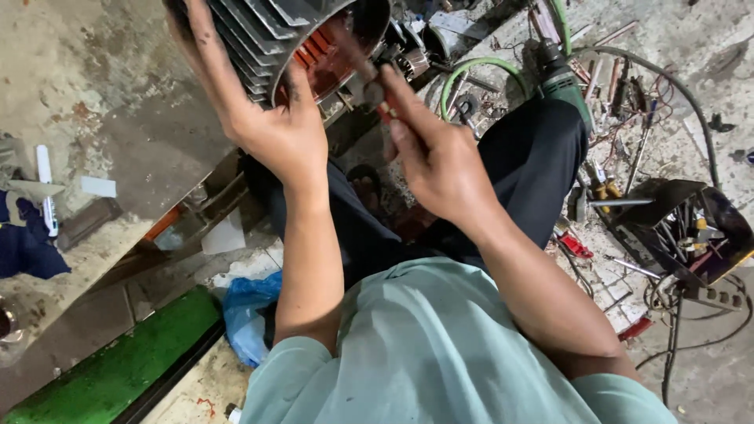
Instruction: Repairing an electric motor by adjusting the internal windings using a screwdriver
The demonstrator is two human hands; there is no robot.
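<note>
The concrete floor (pixel 110 94) fills most of the view, stained and rough, with a green painted strip (pixel 118 369) at the lower left. The person sits on it in dark trousers (pixel 534 165) and a pale green shirt (pixel 440 353).

At the top stands the motor housing (pixel 259 35) — a grey finned shell with copper windings (pixel 318 51) showing inside its open end. It sits just ahead of the person's knees, tilted toward them.

The left hand (pixel 275 129) is spread over the housing's fins, fingers reaching up along the outside and thumb at the rim, bracing it. The right hand (pixel 436 157) is closed around a thin tool with a red grip (pixel 382 102) whose tip points into the open end, near the windings; just what kind of tool it is cannot be told.

To the right lies a green power drill (pixel 561 78), beside a loop of green hose (pixel 471 74). Farther right is a dark metal tool tray (pixel 679 228) with loose hand tools in it and black cables (pixel 691 110) around it. A crumpled blue plastic bag (pixel 247 314) rests by the person's left side, and a white marker (pixel 45 188) lies at the far left.
</note>
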